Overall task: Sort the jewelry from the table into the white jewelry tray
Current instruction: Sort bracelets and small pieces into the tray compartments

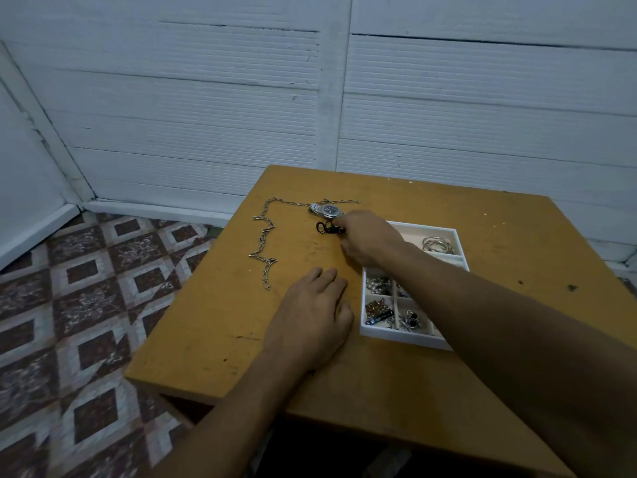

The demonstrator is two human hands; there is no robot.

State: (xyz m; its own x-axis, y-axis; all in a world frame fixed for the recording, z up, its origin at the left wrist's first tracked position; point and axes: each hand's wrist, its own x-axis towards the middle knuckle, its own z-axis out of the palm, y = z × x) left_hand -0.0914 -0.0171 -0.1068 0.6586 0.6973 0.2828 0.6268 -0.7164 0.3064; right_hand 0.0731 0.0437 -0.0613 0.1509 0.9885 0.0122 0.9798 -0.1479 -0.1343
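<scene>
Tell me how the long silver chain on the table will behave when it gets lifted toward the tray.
The silver chain lies in loose kinks across the table, so it will probably hang limp and swing. Its open links look apt to snag. One end runs past the wristwatch, perhaps under it, so lifting might drag the watch along.

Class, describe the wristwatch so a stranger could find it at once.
Start at the wooden table and look left of the white tray, toward the far edge. The watch lies there across a long silver chain; it alone has a round dark dial.
</scene>
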